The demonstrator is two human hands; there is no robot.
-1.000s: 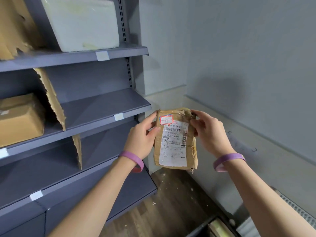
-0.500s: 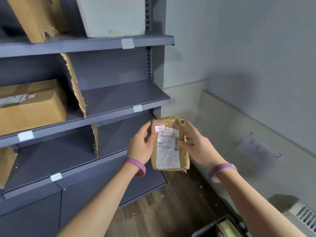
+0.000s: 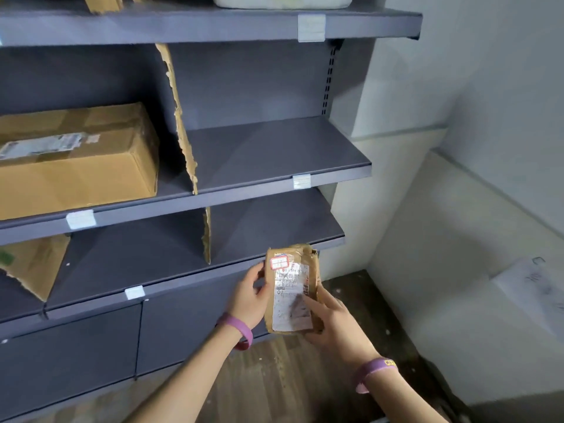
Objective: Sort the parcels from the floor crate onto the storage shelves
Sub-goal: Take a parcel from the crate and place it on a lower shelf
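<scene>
A small brown paper parcel [image 3: 291, 290] with a white shipping label and a red-framed sticker stands upright between my hands. My left hand [image 3: 248, 296] grips its left edge. My right hand [image 3: 334, 319] holds its right and lower side, with fingers lying across the label. The parcel hangs just in front of the lower grey shelf [image 3: 244, 267], near that shelf's right end. The middle shelf [image 3: 274, 154] above it has a bare right bay. The floor crate is out of view.
A large cardboard box [image 3: 76, 160] fills the middle shelf's left bay. Torn cardboard dividers [image 3: 183, 123] split the shelves. A white foam box [image 3: 283, 1] sits on the top shelf. A white wall ledge [image 3: 457, 239] runs along the right. Wooden floor lies below.
My view has turned left and closer to the shelves. The parcel has moved down toward the lower shelf's front edge, and my right hand has slid to its lower right.
</scene>
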